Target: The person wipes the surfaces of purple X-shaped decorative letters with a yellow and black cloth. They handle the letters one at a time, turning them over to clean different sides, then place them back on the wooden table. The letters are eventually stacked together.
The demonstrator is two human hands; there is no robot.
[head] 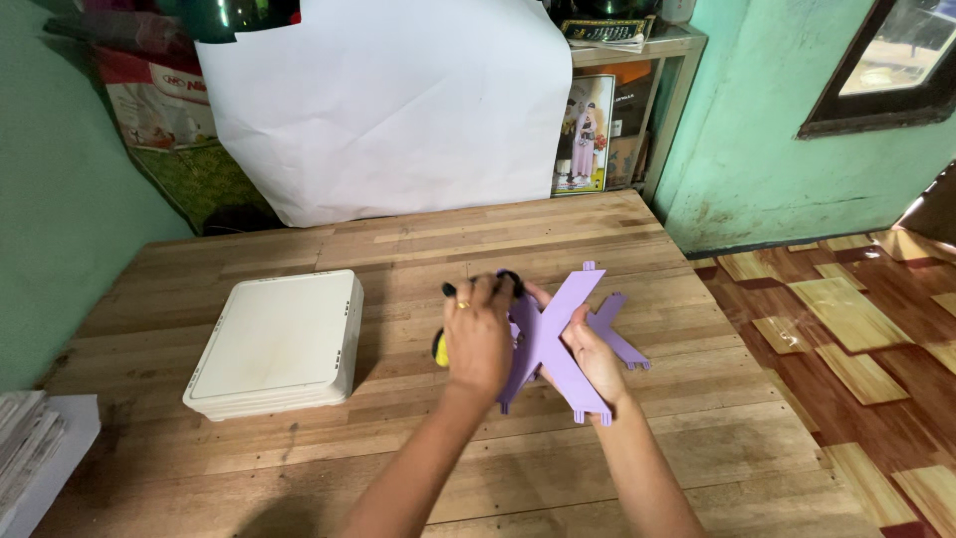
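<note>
Left grip (478, 334) clenches a yellow-black tool (439, 348); the purple X-shaped panel (558, 334), grasped by the right grip (596, 361), lies at 3 o'clock from it.

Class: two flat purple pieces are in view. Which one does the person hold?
The big X-shaped purple piece: both the left hand and right hand hold it. The smaller purple piece lies behind.

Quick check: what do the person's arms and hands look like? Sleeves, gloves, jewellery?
Both forearms are bare to the bottom edge of the frame: no sleeves, gloves or watch in view. The left hand wears a gold-coloured ring on one finger and has dark nails. The right hand shows no ring on the part in view.
</note>
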